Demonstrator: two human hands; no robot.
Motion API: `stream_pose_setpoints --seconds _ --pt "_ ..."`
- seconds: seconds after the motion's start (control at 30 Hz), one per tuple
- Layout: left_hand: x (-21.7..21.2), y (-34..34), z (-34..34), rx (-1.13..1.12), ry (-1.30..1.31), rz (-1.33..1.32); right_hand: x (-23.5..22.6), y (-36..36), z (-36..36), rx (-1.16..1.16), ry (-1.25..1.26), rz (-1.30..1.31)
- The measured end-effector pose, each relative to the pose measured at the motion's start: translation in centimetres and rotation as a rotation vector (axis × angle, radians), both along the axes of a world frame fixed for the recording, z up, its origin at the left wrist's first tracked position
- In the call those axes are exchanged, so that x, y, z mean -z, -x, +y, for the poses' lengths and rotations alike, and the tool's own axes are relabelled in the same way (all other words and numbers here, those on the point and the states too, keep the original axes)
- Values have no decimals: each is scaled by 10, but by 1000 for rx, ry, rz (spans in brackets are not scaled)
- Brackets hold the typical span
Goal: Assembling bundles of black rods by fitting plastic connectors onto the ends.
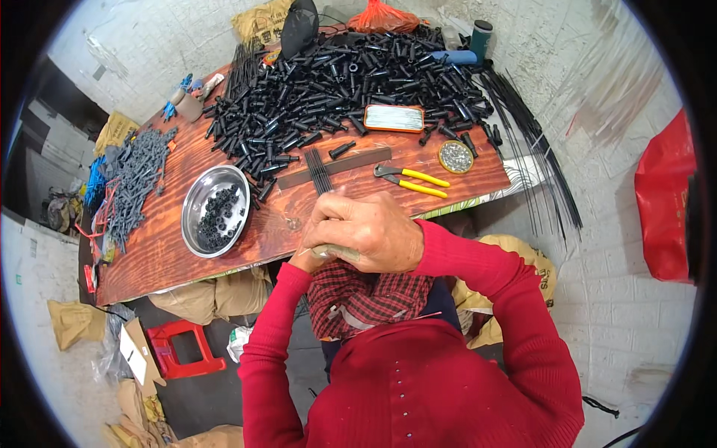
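My hands are together at the table's front edge, above my lap. My right hand point(377, 233) is closed, its fingers curled over my left. Most of my left hand point(305, 260) is hidden beneath it, fingers included. A bundle of thin black rods point(317, 172) runs from my fingers away across a dark flat bar point(370, 157) lying on the table. A small pale strip point(337, 252) shows at the lower side of my right hand; what it is I cannot tell. Pliers with yellow handles point(422, 181) lie just beyond my right hand.
A large heap of black tubular parts point(321, 97) covers the back. A steel bowl point(187, 224) holds small black pieces; grey parts point(138, 179) are piled left. A white-filled tray point(394, 118) and a round tin of small metal bits point(455, 157) stand right. Long black rods point(541, 149) overhang the right edge.
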State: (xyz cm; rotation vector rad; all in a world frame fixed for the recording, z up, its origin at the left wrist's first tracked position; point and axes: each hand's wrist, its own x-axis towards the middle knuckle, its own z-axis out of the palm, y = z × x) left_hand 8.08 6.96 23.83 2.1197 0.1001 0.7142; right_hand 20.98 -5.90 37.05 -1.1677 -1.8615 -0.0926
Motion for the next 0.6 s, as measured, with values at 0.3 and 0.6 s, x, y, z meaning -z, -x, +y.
stream_pose_setpoints --seconds 0.3,0.6 --pt "34 -4 16 -246 -345 -44 1 9 11 6 -4 -46" --pt "41 -1 23 -123 160 184 -6 7 23 -21 2 -67"
